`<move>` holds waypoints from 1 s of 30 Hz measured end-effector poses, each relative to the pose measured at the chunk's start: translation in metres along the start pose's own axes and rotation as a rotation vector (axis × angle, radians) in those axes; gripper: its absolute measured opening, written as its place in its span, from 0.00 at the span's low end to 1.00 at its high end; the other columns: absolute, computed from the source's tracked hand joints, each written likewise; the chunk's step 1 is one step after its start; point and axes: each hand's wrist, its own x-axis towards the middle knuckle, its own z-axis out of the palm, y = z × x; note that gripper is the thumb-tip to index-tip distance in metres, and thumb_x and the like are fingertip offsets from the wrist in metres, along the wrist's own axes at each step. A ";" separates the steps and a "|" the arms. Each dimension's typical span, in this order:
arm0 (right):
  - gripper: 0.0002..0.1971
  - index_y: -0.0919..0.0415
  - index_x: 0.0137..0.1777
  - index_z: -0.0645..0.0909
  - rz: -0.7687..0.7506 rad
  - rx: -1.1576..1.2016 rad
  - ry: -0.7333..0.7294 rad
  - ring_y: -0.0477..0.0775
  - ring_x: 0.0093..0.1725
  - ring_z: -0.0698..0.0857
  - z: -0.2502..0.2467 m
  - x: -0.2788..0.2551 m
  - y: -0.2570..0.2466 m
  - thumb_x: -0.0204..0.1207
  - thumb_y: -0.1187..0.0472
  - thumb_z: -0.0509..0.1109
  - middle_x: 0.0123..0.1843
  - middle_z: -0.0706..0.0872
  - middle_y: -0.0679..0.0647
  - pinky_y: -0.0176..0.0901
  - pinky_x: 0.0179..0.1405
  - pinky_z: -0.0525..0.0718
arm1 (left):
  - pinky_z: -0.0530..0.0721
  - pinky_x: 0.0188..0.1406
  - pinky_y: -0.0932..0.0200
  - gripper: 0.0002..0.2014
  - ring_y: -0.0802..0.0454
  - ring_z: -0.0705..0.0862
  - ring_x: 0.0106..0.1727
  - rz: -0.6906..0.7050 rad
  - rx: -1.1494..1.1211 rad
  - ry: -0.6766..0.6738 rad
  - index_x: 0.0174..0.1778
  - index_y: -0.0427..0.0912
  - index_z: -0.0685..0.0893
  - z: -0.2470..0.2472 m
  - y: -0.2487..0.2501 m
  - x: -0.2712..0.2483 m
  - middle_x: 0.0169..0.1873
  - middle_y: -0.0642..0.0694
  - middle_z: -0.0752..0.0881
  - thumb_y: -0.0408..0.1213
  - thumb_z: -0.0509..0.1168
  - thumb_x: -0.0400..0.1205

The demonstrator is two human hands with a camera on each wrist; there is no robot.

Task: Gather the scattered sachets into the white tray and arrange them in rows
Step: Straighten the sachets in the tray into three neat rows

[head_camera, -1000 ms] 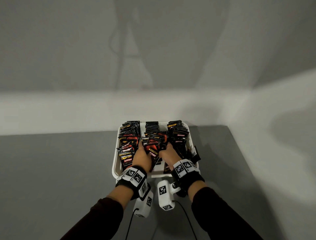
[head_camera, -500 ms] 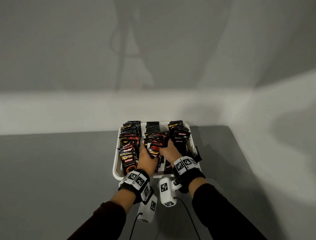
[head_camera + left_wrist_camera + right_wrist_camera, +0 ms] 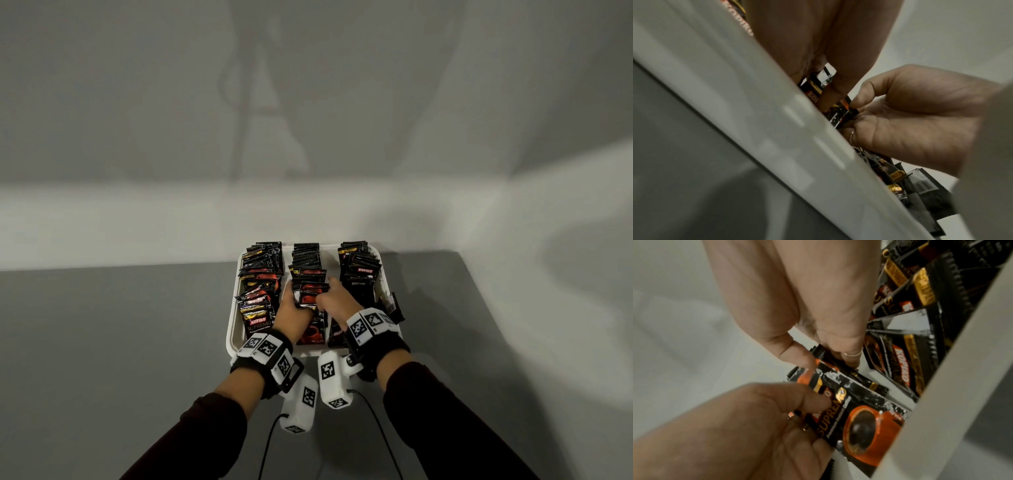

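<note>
The white tray point(image 3: 231, 329) holds three rows of black and orange coffee sachets. Both hands are in the middle row. My left hand point(image 3: 291, 308) grips a bundle of sachets point(image 3: 310, 291) from the left, and my right hand point(image 3: 334, 301) pinches it from the right. In the right wrist view, the left hand point(image 3: 746, 426) has its thumb on the front sachet point(image 3: 859, 415), while the right hand point(image 3: 797, 296) holds the far edge. The left wrist view shows the right hand point(image 3: 910, 116) pinching sachet edges point(image 3: 840, 112) behind the tray rim point(image 3: 777, 113).
The left row point(image 3: 258, 291) and right row point(image 3: 359, 270) stand packed close on either side of my hands. One sachet point(image 3: 394, 305) leans over the tray's right rim. The tray sits on a grey table point(image 3: 102, 342) against a white wall, with the table's edge to the right.
Both hands have closed in on the middle row. Its loose, fanned sachets now sit squeezed into a tighter bundle between them, and the left wrist has shifted slightly right.
</note>
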 end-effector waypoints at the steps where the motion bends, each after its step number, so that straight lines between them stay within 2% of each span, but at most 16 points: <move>1: 0.27 0.62 0.69 0.67 0.003 -0.012 -0.013 0.57 0.51 0.82 -0.002 -0.002 -0.002 0.69 0.74 0.60 0.51 0.80 0.59 0.51 0.53 0.82 | 0.78 0.28 0.63 0.39 0.53 0.78 0.31 -0.005 -0.006 -0.002 0.80 0.44 0.54 -0.001 -0.001 0.002 0.47 0.32 0.83 0.16 0.58 0.75; 2: 0.27 0.63 0.70 0.66 0.006 -0.024 -0.026 0.61 0.56 0.81 -0.005 -0.005 -0.003 0.69 0.74 0.59 0.55 0.80 0.62 0.55 0.57 0.82 | 0.78 0.27 0.64 0.40 0.53 0.79 0.30 -0.008 -0.010 0.000 0.81 0.46 0.51 -0.002 -0.002 0.003 0.50 0.31 0.83 0.16 0.57 0.76; 3: 0.28 0.63 0.72 0.64 0.003 -0.038 -0.036 0.64 0.62 0.79 -0.009 -0.009 -0.003 0.70 0.74 0.59 0.60 0.79 0.61 0.56 0.63 0.79 | 0.81 0.31 0.61 0.41 0.49 0.82 0.34 -0.004 -0.013 0.002 0.82 0.46 0.50 -0.004 -0.002 0.004 0.55 0.30 0.83 0.16 0.56 0.76; 5: 0.31 0.60 0.78 0.58 -0.050 -0.055 -0.045 0.60 0.72 0.73 -0.018 -0.022 -0.003 0.74 0.71 0.59 0.69 0.73 0.53 0.47 0.69 0.72 | 0.83 0.45 0.52 0.39 0.39 0.85 0.49 0.009 -0.035 0.010 0.81 0.45 0.54 -0.005 -0.001 0.006 0.60 0.34 0.82 0.14 0.55 0.76; 6: 0.31 0.59 0.80 0.56 -0.097 -0.055 -0.033 0.56 0.75 0.69 -0.024 -0.031 -0.002 0.77 0.69 0.59 0.73 0.70 0.51 0.42 0.69 0.68 | 0.83 0.48 0.51 0.38 0.40 0.84 0.53 0.013 -0.034 0.016 0.80 0.44 0.55 -0.006 0.000 0.006 0.62 0.38 0.81 0.14 0.54 0.76; 7: 0.29 0.59 0.81 0.56 -0.151 -0.035 -0.010 0.54 0.77 0.68 -0.030 -0.041 -0.001 0.80 0.67 0.58 0.76 0.69 0.52 0.40 0.70 0.66 | 0.84 0.48 0.56 0.37 0.47 0.83 0.54 0.019 -0.011 0.026 0.80 0.43 0.56 -0.008 0.001 0.005 0.64 0.43 0.79 0.14 0.54 0.76; 9: 0.22 0.60 0.74 0.68 -0.259 0.060 0.073 0.53 0.71 0.76 -0.045 -0.061 0.002 0.81 0.68 0.59 0.71 0.77 0.54 0.42 0.70 0.72 | 0.81 0.46 0.73 0.35 0.56 0.77 0.62 0.049 0.056 0.045 0.81 0.41 0.54 -0.013 0.005 0.003 0.68 0.50 0.73 0.16 0.55 0.78; 11: 0.17 0.57 0.63 0.78 -0.340 0.075 0.235 0.51 0.59 0.84 -0.059 -0.078 0.011 0.78 0.73 0.60 0.57 0.85 0.50 0.36 0.59 0.80 | 0.75 0.48 0.83 0.34 0.54 0.73 0.70 0.108 0.097 0.058 0.81 0.39 0.55 -0.018 0.009 0.000 0.74 0.46 0.70 0.18 0.57 0.79; 13: 0.17 0.52 0.55 0.80 -0.377 0.000 0.438 0.45 0.48 0.84 -0.072 -0.090 0.022 0.76 0.74 0.62 0.51 0.85 0.46 0.22 0.46 0.77 | 0.73 0.56 0.81 0.33 0.52 0.73 0.71 0.202 0.124 0.079 0.79 0.39 0.60 -0.021 0.017 -0.008 0.74 0.44 0.72 0.17 0.57 0.77; 15: 0.15 0.54 0.53 0.81 -0.368 -0.035 0.588 0.45 0.44 0.81 -0.082 -0.095 0.035 0.74 0.73 0.63 0.53 0.85 0.52 0.16 0.38 0.73 | 0.70 0.71 0.66 0.32 0.50 0.72 0.73 0.330 0.184 0.104 0.75 0.40 0.67 -0.018 0.025 -0.022 0.71 0.43 0.74 0.17 0.57 0.75; 17: 0.14 0.58 0.58 0.80 -0.322 -0.036 0.652 0.47 0.44 0.79 -0.088 -0.097 0.051 0.74 0.71 0.67 0.58 0.83 0.55 0.19 0.38 0.72 | 0.72 0.69 0.65 0.28 0.51 0.75 0.68 0.468 0.301 0.127 0.70 0.42 0.74 -0.011 0.031 -0.038 0.66 0.44 0.77 0.18 0.57 0.74; 19: 0.17 0.57 0.63 0.77 -0.248 -0.014 0.657 0.48 0.45 0.79 -0.090 -0.096 0.064 0.74 0.66 0.70 0.62 0.80 0.54 0.29 0.46 0.74 | 0.78 0.62 0.62 0.23 0.53 0.80 0.58 0.505 0.372 0.072 0.64 0.45 0.78 0.004 0.031 -0.050 0.59 0.47 0.80 0.22 0.58 0.76; 21: 0.22 0.58 0.67 0.74 -0.196 0.046 0.621 0.52 0.51 0.79 -0.089 -0.093 0.074 0.73 0.63 0.73 0.63 0.78 0.56 0.41 0.53 0.77 | 0.80 0.63 0.56 0.19 0.52 0.81 0.59 0.404 0.469 -0.020 0.67 0.45 0.77 0.022 0.029 -0.056 0.60 0.47 0.81 0.31 0.62 0.79; 23: 0.27 0.59 0.69 0.72 -0.162 0.076 0.581 0.55 0.57 0.79 -0.087 -0.089 0.080 0.71 0.61 0.76 0.62 0.77 0.56 0.45 0.58 0.78 | 0.77 0.63 0.58 0.25 0.50 0.80 0.62 0.293 0.600 -0.077 0.71 0.45 0.71 0.040 0.023 -0.056 0.63 0.46 0.80 0.42 0.66 0.78; 26: 0.33 0.57 0.72 0.69 -0.140 0.031 0.540 0.52 0.60 0.79 -0.085 -0.080 0.084 0.68 0.58 0.79 0.61 0.77 0.52 0.44 0.60 0.78 | 0.78 0.61 0.55 0.34 0.46 0.81 0.62 0.212 0.689 -0.095 0.76 0.46 0.62 0.061 0.018 -0.053 0.65 0.43 0.79 0.48 0.68 0.77; 30: 0.34 0.55 0.71 0.70 -0.155 -0.057 0.516 0.47 0.56 0.78 -0.084 -0.069 0.084 0.66 0.55 0.79 0.58 0.77 0.48 0.39 0.55 0.76 | 0.81 0.58 0.50 0.36 0.41 0.81 0.62 0.185 0.803 -0.087 0.79 0.48 0.56 0.073 0.018 -0.040 0.68 0.39 0.76 0.48 0.66 0.77</move>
